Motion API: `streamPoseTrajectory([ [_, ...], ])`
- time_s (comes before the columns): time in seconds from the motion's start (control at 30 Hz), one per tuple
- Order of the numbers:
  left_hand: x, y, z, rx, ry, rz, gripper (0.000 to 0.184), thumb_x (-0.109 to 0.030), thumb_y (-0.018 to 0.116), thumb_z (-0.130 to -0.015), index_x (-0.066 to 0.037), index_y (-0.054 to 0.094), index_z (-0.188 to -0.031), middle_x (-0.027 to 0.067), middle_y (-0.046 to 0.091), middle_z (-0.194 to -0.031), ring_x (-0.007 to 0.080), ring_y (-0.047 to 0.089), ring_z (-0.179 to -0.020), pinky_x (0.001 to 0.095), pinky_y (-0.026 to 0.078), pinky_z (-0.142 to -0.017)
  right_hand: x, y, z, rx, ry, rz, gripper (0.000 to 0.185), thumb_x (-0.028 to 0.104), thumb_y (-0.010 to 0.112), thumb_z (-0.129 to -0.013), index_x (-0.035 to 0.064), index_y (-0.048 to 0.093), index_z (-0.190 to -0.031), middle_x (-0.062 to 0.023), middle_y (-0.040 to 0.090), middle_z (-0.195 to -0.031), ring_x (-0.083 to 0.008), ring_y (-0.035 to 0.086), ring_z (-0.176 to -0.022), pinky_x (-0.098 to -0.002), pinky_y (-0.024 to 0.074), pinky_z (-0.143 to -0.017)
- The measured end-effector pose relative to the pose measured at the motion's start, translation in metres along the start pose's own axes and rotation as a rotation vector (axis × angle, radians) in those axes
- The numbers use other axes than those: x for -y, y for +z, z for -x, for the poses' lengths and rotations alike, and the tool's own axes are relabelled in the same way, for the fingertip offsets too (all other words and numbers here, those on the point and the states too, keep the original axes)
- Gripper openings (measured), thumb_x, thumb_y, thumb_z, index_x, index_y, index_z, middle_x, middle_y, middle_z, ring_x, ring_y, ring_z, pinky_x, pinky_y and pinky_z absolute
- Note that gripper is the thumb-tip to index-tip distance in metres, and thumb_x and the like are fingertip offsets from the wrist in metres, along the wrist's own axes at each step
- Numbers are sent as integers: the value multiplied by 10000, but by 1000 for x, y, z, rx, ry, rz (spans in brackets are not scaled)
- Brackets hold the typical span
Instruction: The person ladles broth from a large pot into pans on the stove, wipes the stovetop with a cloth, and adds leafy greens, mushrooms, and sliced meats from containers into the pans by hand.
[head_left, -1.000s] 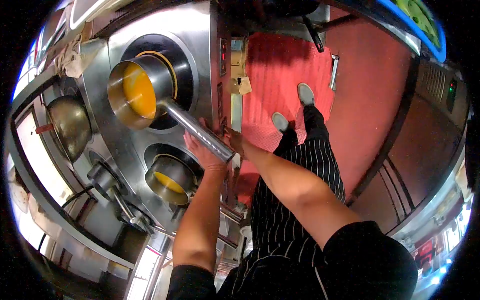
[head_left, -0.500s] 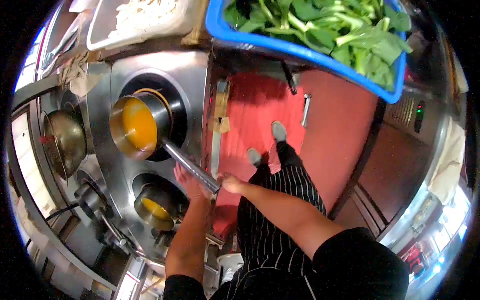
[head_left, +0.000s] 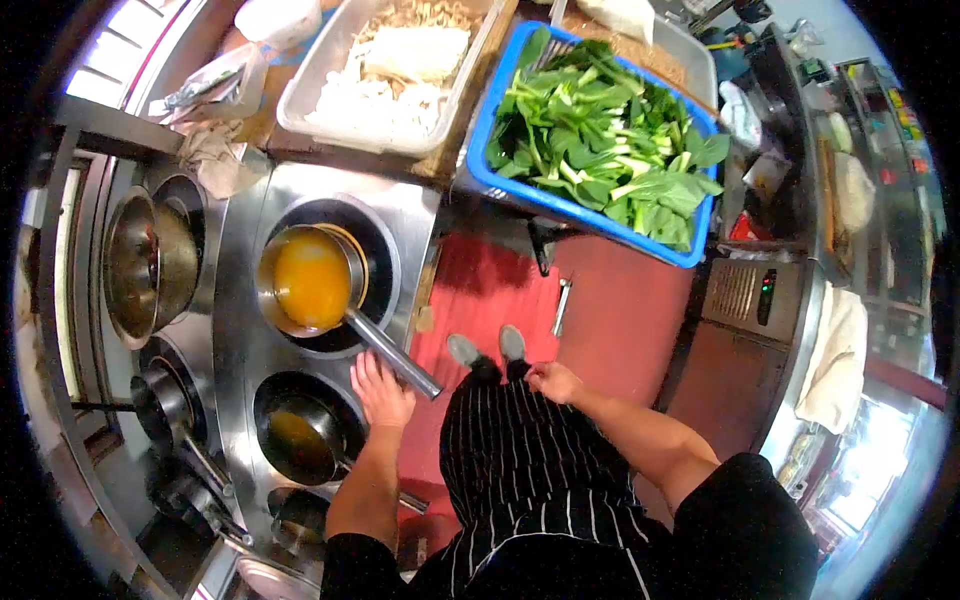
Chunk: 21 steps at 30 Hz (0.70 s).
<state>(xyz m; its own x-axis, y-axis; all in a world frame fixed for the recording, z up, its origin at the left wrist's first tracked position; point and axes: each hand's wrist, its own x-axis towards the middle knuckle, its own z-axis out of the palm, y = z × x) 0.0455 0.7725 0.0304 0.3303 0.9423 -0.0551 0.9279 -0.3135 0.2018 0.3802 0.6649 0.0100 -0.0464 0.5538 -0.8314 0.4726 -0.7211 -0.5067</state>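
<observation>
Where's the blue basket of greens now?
Head view, top centre-right: the blue basket sits right beside the clear tub of mushrooms, on its right.

And there's the steel pot [head_left: 265, 292], open-topped and round, sitting on the black burner [head_left: 379, 262]. I'm seeing smooth orange liquid [head_left: 312, 284] inside, a paler patch toward one side, small bright glints near the lower wall. Its long, straight metal handle [head_left: 396, 356] juts out past the stove top's [head_left: 412, 212] edge, and I've got bare steel showing above the liquid.
</observation>
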Motion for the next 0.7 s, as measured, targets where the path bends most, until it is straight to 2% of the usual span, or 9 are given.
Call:
streamPoseTrajectory([
  [0.03,0,-1,0,-10,-15,52,664,-232,716,-696,32,472,-1254,225,362,-1421,384,254,-1383,551,170,-1146,-2,-6,6,-14,-65,67,297,265,535,-926,44,628,-1102,-101,697,-895,-200,653,-835,-351,508,-769],
  [0.2,2,-4,6,-29,-14,101,731,-228,736,-688,-8,439,-1318,199,323,-1456,359,224,-1402,526,132,-1162,38,-63,64,-203,-166,150,252,224,568,-923,55,623,-1102,-107,689,-935,-216,653,-876,-346,508,-801],
  [0.33,-2,-16,5,6,-47,94,736,-167,710,-704,-18,399,-1353,202,313,-1465,365,221,-1406,520,128,-1167,137,-142,126,-633,-576,134,183,116,568,-914,35,632,-1065,-115,675,-964,-215,651,-885,-337,508,-806],
  [0.4,1,-26,5,125,-15,39,713,-144,696,-710,-15,409,-1350,210,310,-1466,372,218,-1408,523,134,-1165,162,-175,124,-724,-654,126,173,77,590,-891,35,639,-1052,-124,666,-949,-236,653,-864,-331,515,-786],
  [0.47,-6,-42,3,113,-21,94,679,-139,687,-711,-9,435,-1328,203,333,-1457,371,231,-1405,509,148,-1167,208,-185,122,-743,-800,365,202,147,608,-874,51,641,-1048,-163,656,-969,-329,648,-881,-391,525,-786],
  [0.5,-11,-51,3,113,-37,113,671,-141,681,-714,-12,439,-1326,193,339,-1458,366,239,-1402,504,158,-1164,234,-179,117,-638,-790,313,221,150,606,-864,48,638,-1057,-165,654,-983,-341,637,-939,-400,523,-816],
  [0.53,-18,-58,3,109,-52,133,663,-144,675,-717,-15,442,-1325,182,345,-1459,361,246,-1399,500,168,-1161,240,-171,89,-629,-953,367,217,88,614,-862,45,628,-1074,-150,657,-952,-303,656,-840,-372,534,-738],
  [0.6,-30,-60,14,-27,-64,227,548,-149,611,-771,-32,491,-1292,193,455,-1351,388,415,-1247,499,332,-1044,262,-146,48,-547,-1029,369,272,95,609,-858,46,584,-1124,-172,650,-965,-332,652,-848,-400,531,-739],
  [0.7,-53,-57,41,-29,-232,379,480,-154,606,-812,-57,511,-1273,179,561,-1186,398,526,-1084,472,449,-915,265,-120,-36,-429,-804,254,315,109,595,-859,22,501,-1147,-232,636,-926,-376,649,-806,-438,523,-708],
])
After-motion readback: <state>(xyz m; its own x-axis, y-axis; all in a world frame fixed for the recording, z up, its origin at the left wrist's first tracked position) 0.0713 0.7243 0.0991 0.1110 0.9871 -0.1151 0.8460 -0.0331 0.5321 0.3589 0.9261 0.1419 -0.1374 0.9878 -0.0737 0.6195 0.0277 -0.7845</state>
